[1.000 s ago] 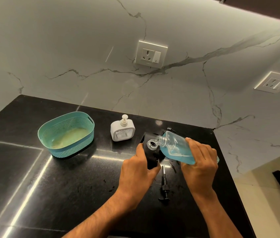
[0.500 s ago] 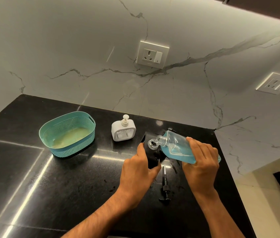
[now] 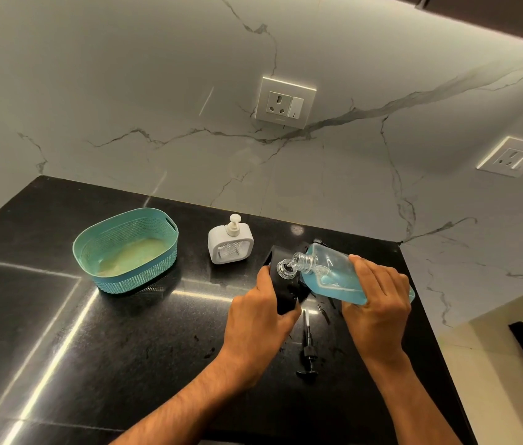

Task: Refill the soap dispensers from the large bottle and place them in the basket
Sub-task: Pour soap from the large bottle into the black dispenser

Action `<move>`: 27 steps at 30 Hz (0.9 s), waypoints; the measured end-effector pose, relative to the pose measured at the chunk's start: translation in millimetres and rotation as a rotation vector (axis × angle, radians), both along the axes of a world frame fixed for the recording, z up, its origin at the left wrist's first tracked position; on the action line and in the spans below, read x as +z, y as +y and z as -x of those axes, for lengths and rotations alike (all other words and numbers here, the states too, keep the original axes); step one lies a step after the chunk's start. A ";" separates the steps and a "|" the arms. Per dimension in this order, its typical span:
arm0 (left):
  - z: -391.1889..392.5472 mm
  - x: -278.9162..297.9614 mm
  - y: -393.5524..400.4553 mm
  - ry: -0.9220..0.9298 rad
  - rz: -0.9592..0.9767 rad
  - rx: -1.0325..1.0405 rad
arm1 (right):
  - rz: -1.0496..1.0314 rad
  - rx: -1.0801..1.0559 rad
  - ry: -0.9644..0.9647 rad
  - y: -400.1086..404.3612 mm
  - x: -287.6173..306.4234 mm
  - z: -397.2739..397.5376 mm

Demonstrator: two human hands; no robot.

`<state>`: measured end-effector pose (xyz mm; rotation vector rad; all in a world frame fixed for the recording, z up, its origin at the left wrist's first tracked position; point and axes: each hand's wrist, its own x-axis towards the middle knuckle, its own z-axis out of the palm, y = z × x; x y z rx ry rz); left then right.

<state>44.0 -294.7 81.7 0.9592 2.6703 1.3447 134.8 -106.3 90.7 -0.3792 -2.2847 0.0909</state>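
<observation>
My right hand [image 3: 377, 303] grips a large clear bottle [image 3: 327, 277] of blue liquid, tipped to the left with its open neck over the mouth of a black soap dispenser [image 3: 282, 284]. My left hand [image 3: 257, 322] holds that black dispenser on the counter. Its black pump [image 3: 307, 348] lies loose on the counter between my hands. A white soap dispenser [image 3: 230, 244] with its pump on stands upright behind. A teal basket [image 3: 125, 252] sits to the left, with nothing in it.
The black stone counter [image 3: 93, 348] ends at its right edge close to my right arm. A marble wall with two power sockets [image 3: 284, 102] rises behind. Small drops or marks dot the counter near the pump.
Both hands, the bottle and the black dispenser stay almost where they were; the bottle's neck remains over the dispenser's mouth.
</observation>
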 end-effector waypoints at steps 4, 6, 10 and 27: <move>0.5 -0.7 0.7 0.005 -0.007 0.010 | -0.010 0.004 -0.001 2.2 0.6 0.5; 0.8 -1.5 1.3 0.009 -0.003 0.013 | -0.013 0.002 -0.001 2.8 0.8 0.6; 1.7 -2.4 2.0 0.010 0.002 0.009 | -0.023 -0.003 -0.009 4.4 -0.2 0.4; 0.6 -1.1 1.3 0.011 -0.007 -0.001 | -0.039 0.000 -0.014 4.8 1.7 0.9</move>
